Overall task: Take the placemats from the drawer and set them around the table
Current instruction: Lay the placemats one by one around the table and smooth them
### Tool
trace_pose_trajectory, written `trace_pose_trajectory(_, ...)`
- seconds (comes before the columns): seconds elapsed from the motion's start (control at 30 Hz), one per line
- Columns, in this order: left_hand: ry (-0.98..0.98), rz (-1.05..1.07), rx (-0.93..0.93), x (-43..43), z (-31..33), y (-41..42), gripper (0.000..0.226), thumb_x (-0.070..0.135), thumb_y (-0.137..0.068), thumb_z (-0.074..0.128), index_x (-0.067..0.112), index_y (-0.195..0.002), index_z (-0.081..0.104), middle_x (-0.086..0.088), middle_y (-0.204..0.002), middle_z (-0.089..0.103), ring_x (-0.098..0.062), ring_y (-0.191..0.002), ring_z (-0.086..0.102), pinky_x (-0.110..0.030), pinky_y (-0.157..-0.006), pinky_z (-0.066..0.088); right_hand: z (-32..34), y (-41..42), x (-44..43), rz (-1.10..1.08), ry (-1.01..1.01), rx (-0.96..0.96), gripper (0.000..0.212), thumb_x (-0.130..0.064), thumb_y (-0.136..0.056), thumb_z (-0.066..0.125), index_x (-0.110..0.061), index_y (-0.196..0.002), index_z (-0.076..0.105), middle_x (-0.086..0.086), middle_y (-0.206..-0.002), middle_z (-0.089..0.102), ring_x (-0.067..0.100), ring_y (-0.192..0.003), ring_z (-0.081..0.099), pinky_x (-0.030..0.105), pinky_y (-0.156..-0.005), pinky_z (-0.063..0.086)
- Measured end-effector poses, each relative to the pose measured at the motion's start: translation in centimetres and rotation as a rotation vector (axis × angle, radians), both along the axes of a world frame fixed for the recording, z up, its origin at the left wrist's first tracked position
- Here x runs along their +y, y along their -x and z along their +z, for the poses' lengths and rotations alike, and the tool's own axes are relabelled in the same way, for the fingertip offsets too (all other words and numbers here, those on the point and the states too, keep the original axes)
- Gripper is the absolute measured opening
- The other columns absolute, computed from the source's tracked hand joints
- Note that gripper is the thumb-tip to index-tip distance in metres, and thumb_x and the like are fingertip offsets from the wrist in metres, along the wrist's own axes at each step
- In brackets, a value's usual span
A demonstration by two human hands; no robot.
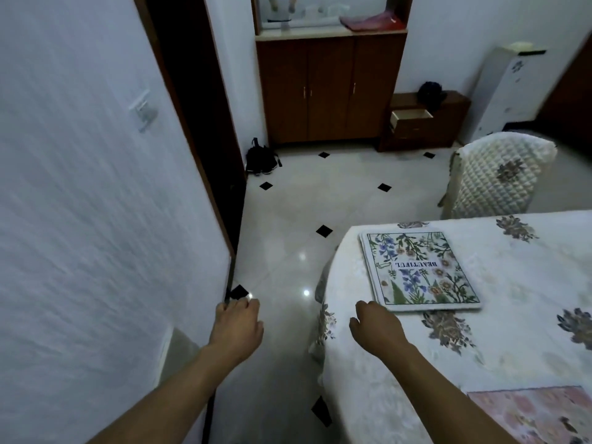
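Left hand point(236, 322): over the floor beside the wall corner, fingers curled loosely inward, nothing held.
Right hand point(376, 323): above the near-left edge of the table point(519, 318), fingers curled downward, empty; just short of the floral placemat, contact not visible.
Floral placemat point(418, 271): lies flat on the table near its left edge, blue and white flowers, word "BEAUTIFUL" printed on it, reading upside down from this view. A second edge shows along its left side, so it may be more than one mat stacked; cannot tell.
Pink placemat point(531, 413): flat on the table at the lower right, partly cut off by the frame edge.
Drawer point(411, 116): stands pulled open in the low wooden chest point(445, 129) at the far wall; contents not visible.
Table covering: white cloth with flower motifs, hanging over the edge.
Chair point(499, 177): quilted cover, at the far side of the table.
Cabinet point(330, 88): tall wooden, doors closed, left of the chest.
Floor point(307, 200): glossy pale tiles with black diamond insets.
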State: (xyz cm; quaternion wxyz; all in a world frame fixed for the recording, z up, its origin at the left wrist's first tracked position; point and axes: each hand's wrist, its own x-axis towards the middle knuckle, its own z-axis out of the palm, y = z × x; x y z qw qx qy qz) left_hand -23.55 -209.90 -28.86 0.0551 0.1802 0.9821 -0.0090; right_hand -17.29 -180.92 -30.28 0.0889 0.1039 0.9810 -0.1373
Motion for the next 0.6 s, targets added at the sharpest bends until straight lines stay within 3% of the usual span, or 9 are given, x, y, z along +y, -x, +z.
trace_pose_trajectory(0.17,-0.063,-0.157,-0.010,0.9,-1.7,10.0,0.022,0.038,-0.092,0.049,0.019,-0.102,0.056,-0.002,-0.098,0.062,-0.023,-0.092,0.057,-0.037,-0.080,0.035,-2.3,5.7,1.7,-0.179,-0.018,-0.060,0.033,-0.027,-0.093,0.044,-0.022,-0.066,0.028,-0.004,-0.069,0.035,0.022,-0.068,0.047,0.030,-0.059,0.035)
trace_pose_trajectory(0.33,-0.092,-0.342,0.007,4.2,-2.1,21.9,0.021,0.037,-0.092,0.050,0.017,-0.098,0.055,-0.003,-0.093,0.059,-0.024,-0.086,0.056,-0.035,-0.073,0.031,-3.1,10.4,2.4,-0.403,0.008,-0.099,0.017,-0.027,-0.093,0.045,-0.017,-0.079,0.044,-0.001,-0.075,0.046,0.021,-0.071,0.048,0.029,-0.063,0.039)
trace_pose_trajectory(0.5,-0.089,-0.585,-0.015,11.0,-1.8,30.4,0.023,0.038,-0.091,0.051,0.018,-0.100,0.056,-0.003,-0.094,0.061,-0.023,-0.088,0.056,-0.035,-0.076,0.035,-3.1,11.0,2.9,-0.660,0.043,-0.117,0.009,-0.023,-0.092,0.047,-0.016,-0.087,0.048,0.003,-0.079,0.053,0.022,-0.071,0.047,0.029,-0.060,0.041)
trace_pose_trajectory(0.6,-0.058,-0.726,-0.048,17.5,-2.7,32.7,0.026,0.039,-0.091,0.051,0.017,-0.105,0.057,-0.004,-0.097,0.062,-0.025,-0.091,0.057,-0.036,-0.075,0.032,-3.4,10.5,4.4,-0.830,0.059,-0.135,0.017,-0.025,-0.092,0.046,-0.017,-0.077,0.044,-0.004,-0.068,0.040,0.023,-0.070,0.048,0.028,-0.062,0.040)
